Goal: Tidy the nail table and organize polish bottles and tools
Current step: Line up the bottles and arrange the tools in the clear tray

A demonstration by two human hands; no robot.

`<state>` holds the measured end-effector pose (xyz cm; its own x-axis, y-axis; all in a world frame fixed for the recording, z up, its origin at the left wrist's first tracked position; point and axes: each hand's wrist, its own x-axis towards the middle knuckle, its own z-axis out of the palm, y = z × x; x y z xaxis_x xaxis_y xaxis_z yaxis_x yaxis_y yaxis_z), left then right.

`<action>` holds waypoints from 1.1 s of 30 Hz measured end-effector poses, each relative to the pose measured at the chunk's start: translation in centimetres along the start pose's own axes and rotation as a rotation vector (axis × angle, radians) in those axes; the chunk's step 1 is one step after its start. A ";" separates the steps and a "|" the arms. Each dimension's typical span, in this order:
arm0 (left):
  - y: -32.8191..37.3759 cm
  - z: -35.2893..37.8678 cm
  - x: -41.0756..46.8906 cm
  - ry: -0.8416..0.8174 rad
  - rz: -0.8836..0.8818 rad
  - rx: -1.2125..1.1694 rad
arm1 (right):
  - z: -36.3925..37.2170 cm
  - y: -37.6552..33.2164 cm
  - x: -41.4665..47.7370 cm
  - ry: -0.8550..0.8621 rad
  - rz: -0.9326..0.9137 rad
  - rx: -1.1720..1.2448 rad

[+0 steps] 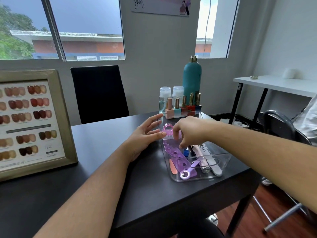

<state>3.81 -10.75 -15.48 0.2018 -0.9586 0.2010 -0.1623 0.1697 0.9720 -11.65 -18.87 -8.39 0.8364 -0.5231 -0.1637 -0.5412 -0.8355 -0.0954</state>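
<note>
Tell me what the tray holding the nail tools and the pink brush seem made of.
Tray: clear glossy plastic, likely acrylic; the dark table shows through its walls. Brush: translucent pink plastic, by its see-through moulded loop handle; bristle material unclear.

1. Black table (106, 140), matte top, seen from the near edge.
2. Left side: framed nail swatch chart (30, 124), propped upright.
3. Right side: clear tray (223, 160), long side running front to back, near end close to the table edge.
4. Just behind the tray: five polish bottles (184, 107) in a row.
5. Behind that row: two clear pump dispensers (165, 95) and a tall teal bottle (192, 78).
</note>
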 end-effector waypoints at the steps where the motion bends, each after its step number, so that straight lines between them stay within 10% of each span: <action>1: 0.0 0.0 0.0 0.000 0.000 -0.001 | 0.0 0.1 0.1 -0.020 0.000 -0.012; 33: -0.2 0.0 0.0 0.001 0.012 -0.015 | 0.1 1.1 0.4 0.038 -0.123 -0.168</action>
<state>3.87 -10.72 -15.66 0.2005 -0.9564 0.2125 -0.1499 0.1844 0.9714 -11.94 -19.97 -8.60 0.8998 -0.4183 -0.1239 -0.4150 -0.9083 0.0531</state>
